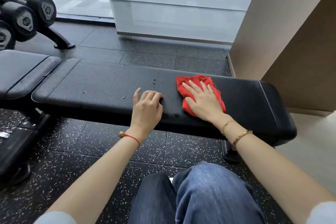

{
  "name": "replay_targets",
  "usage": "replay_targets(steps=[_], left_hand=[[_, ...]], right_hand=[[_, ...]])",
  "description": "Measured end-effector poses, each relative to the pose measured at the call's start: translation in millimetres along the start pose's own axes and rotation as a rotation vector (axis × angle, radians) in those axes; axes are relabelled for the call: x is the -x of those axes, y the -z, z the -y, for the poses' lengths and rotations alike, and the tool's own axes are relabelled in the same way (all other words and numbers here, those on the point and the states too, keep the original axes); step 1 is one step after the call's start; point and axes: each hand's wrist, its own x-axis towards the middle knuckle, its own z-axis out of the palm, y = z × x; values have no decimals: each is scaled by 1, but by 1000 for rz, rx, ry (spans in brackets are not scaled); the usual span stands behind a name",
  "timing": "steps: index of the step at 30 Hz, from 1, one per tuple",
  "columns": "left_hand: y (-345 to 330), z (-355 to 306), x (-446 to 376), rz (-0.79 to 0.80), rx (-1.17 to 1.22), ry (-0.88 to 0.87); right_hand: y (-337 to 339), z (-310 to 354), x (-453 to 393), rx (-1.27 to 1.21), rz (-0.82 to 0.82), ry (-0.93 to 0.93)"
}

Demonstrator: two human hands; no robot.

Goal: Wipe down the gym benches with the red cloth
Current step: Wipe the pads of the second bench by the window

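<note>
A long black padded gym bench (109, 85) stretched across the speckled floor (101, 143) before you, dumbbells (27, 16) racked at far left. Your right hand (203, 102) pressed flat, fingers straight, on the red cloth (198, 80) near the bench's right end, while your left hand (147, 109) rested beside it, fingers curled, holding nothing.

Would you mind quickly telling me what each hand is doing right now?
Left hand: fingers curled, holding nothing, resting on the bench pad.
Right hand: open, fingers flat, pressing the red cloth onto the pad.
</note>
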Motion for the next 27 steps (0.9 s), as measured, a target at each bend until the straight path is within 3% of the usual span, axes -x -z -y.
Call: replay_targets(steps=[8, 12, 16, 22, 27], left_hand=[[23, 59, -21, -198, 57, -11], [25, 107, -35, -107, -28, -4], [28, 119, -44, 73, -60, 11], [46, 114, -39, 161, -29, 70], [51, 134, -25, 108, -31, 36]], right_hand=[[-6, 19, -73, 8, 5, 47], [-19, 66, -99, 19, 56, 210], [-16, 85, -68, -4, 190, 356], [10, 38, -62, 16, 197, 195], [0, 60, -108, 41, 107, 133]])
